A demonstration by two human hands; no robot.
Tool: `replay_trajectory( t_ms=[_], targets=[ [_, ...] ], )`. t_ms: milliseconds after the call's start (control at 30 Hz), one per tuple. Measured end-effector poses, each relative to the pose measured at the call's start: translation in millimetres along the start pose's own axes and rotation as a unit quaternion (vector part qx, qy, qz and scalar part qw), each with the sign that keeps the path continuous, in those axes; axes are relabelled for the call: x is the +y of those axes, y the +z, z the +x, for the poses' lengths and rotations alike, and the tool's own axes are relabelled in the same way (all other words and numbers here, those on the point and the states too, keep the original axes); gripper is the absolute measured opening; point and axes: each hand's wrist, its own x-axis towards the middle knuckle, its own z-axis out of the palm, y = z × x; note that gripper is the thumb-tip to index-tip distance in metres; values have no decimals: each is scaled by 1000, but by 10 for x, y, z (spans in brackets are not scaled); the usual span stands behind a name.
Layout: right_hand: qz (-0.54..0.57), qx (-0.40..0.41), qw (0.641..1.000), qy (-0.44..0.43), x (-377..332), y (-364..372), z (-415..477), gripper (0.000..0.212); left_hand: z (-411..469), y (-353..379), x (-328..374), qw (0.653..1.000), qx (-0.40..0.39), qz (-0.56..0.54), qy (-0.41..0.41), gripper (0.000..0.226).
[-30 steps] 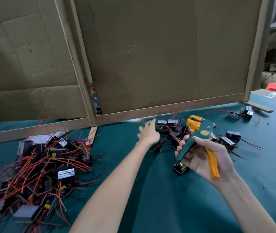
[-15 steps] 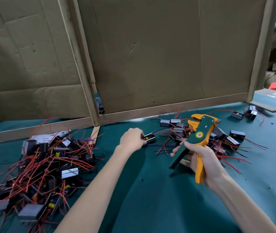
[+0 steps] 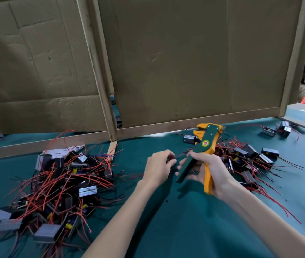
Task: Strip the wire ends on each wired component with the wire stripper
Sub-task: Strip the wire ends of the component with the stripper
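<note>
- Right grip (image 3: 213, 170) is clamped round the wire stripper (image 3: 204, 144), head up and handles spread, above the green counter (image 3: 185, 226).
- Left grip (image 3: 157, 168) is curled on a wired component (image 3: 168, 161), mostly hidden in my fist. Its red wire (image 3: 180, 155) points toward the stripper, just beside the tool but not in the head.
- Step, my read: lining up one piece for stripping, with nothing in the blades yet.
- Next calls for feeding the wire end squarely into the stripper head, then squeezing the handles. The wire looks thin and floppy, so I should pinch close to its end.
- There's a tangled pile on the left (image 3: 64, 183) and another pile behind my right hand (image 3: 244, 157). I can't tell which is stripped.
</note>
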Motion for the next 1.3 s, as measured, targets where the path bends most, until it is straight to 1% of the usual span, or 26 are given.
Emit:
replay_trajectory(
  t_ms=[33,100,167,267,400,500,633,833,933,1133,1200,1300],
  targets=[
    [-3,-9,1000,13,24,16,-4,13,-18,14,-11,1000,10,-19,3,11],
    [-9,-26,999,33,81,23,-18,14,-38,5,-37,999,18,-39,1,3],
    [-16,-33,999,36,100,21,-24,14,-36,-38,-58,997,25,-72,-11,8],
    [2,-36,999,25,68,20,-14,13,-5,-193,-95,987,50,-142,-54,18],
    [28,-36,999,20,63,-38,-20,13,-30,-415,-149,967,73,-231,-77,13],
    [27,-55,997,40,94,-151,-69,20,-69,-528,-156,950,66,-297,-71,13],
    [24,-80,995,59,90,-248,-137,21,-98,-633,-137,943,44,-323,-61,15],
    [17,-121,988,92,83,-213,-200,21,-167,-690,-72,917,10,-400,-15,15],
    [9,-146,983,110,93,-198,-221,18,-177,-724,-62,909,2,-416,-16,19],
    [-1,-198,974,111,102,-190,-250,26,-177,-799,-6,882,-17,-470,-32,17],
    [-5,-216,971,107,101,-183,-254,31,-179,-802,28,880,-23,-473,-39,18],
    [-9,-235,967,100,92,-188,-257,36,-197,-804,76,888,-37,-457,-34,19]
  ],
)
